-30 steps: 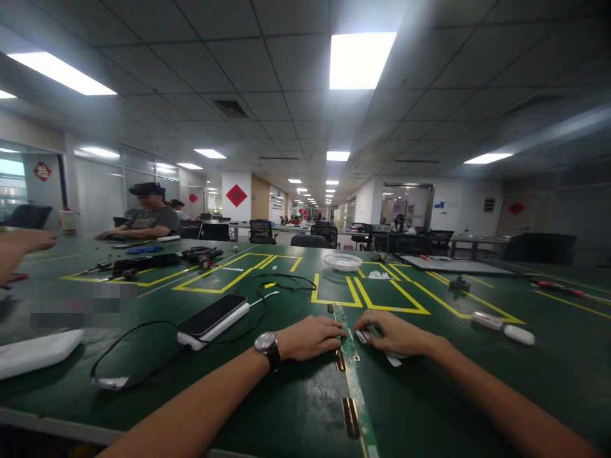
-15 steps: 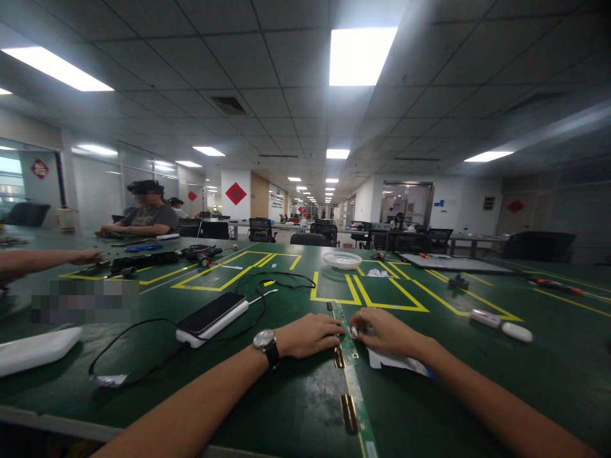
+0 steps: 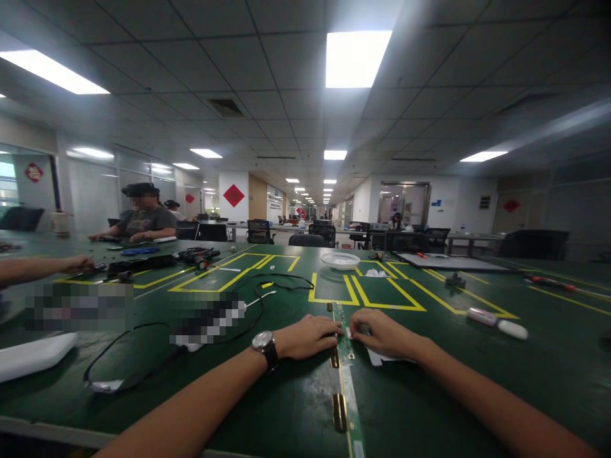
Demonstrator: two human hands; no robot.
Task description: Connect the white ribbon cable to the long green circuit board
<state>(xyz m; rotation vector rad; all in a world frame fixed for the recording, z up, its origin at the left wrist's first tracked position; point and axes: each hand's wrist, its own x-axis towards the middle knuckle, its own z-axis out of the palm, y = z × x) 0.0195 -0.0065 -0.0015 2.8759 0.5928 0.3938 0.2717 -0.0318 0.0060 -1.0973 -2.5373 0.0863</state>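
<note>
A long, narrow green circuit board (image 3: 350, 381) with gold-coloured tabs along its left edge lies lengthwise before me on the green table. My left hand (image 3: 309, 337), with a watch (image 3: 263, 343) on the wrist, rests flat with its fingers stretched onto the board's upper part. Opposite it, my right hand (image 3: 382, 332) is bent into a pinch at the board's right edge. A small white piece (image 3: 349, 333) shows at those fingertips; its kind is unclear. Beneath the right hand lies a white sheet (image 3: 375, 358), partly hidden by the palm.
Left of my hands are a black cable (image 3: 260, 312) and a partly blurred white device (image 3: 193, 346). Ahead stands a white basket (image 3: 340, 261). A pink-and-white case (image 3: 482, 317) lies to the right. Another person's hand (image 3: 81, 263) handles something at far left.
The board's near end has swung slightly left. Both my hands stay at its upper part, the right one still pinched. At far left the other person's hand has shifted a little.
</note>
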